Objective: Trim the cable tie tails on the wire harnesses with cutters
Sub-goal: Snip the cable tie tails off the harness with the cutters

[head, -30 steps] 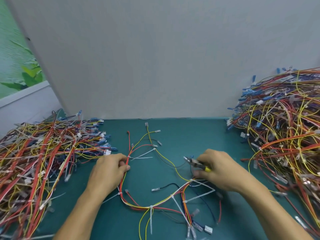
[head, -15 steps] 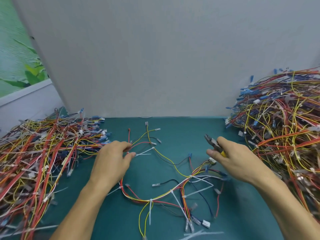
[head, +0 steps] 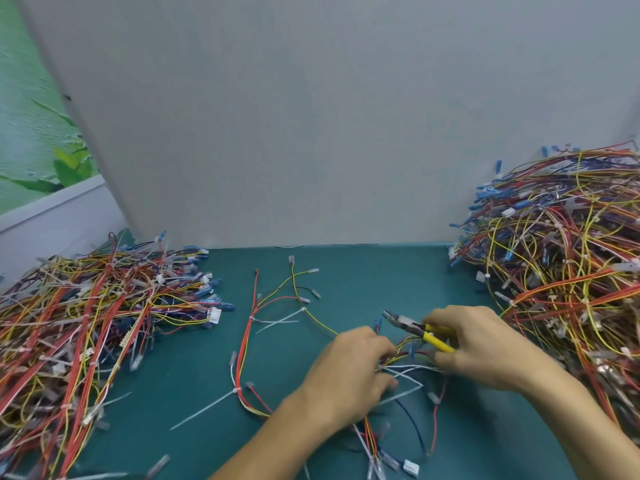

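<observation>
Gripping the yellow-handled cutters with curled fingers, the right hand hovered above the wire harness on the table. The left hand curled its fingers around that harness's wires, and a white cable tie tail jutted from the harness's left side.

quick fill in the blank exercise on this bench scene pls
1. The right hand grips cutters with ____ handles.
2. The taller pile of harnesses stands on the person's ____ side.
3. The left hand holds the loose harness on the mat, and the cutters' nose points toward the picture's ____.
Missing words: yellow; right; left.
</observation>
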{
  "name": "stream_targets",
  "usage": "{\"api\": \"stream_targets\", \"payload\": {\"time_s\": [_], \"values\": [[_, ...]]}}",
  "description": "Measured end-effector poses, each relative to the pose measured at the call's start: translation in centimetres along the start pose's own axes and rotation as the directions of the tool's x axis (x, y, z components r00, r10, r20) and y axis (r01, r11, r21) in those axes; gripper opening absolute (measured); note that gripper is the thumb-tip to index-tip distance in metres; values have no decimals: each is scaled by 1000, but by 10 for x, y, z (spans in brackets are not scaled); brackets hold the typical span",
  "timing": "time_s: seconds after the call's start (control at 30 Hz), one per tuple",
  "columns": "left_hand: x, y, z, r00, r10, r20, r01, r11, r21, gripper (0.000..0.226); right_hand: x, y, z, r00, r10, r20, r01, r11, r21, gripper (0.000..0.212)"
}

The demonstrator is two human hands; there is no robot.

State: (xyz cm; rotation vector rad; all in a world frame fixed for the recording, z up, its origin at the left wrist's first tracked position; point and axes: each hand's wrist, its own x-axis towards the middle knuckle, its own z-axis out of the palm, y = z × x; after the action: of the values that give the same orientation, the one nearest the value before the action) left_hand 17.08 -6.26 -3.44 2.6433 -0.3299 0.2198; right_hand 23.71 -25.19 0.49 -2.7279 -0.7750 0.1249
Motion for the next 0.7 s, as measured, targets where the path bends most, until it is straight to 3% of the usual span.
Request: {"api": "stream_targets", "payload": {"time_s": [0.1, 0.2, 0.33, 0.53, 0.7], "values": [[-1, -7, 12, 998, -46, -49, 45, 999, -22, 19, 1, -2, -1, 1000, -26, -5, 26, 1000, 3, 13], [-5, -13, 16, 979, -144, -144, 108, 966, -233, 3, 2, -6, 1, 998, -63, 28, 64, 998, -27, 12], [-5, -20, 12, 955, -271, -122, 193, 879, -437, 14, 3, -10, 4, 995, -82, 64, 87, 993, -80, 11], [-4, -24, 11, 951, -291, -107, 214, 866, -451, 23, -2, -11, -1, 994, -74, 80, 91, 967, -237, 24], [-3, -28, 7, 944, -318, -86, 233, 830, -508, 24, -2, -14, 3, 992, -51, 119, 91, 927, -365, 8]]}}
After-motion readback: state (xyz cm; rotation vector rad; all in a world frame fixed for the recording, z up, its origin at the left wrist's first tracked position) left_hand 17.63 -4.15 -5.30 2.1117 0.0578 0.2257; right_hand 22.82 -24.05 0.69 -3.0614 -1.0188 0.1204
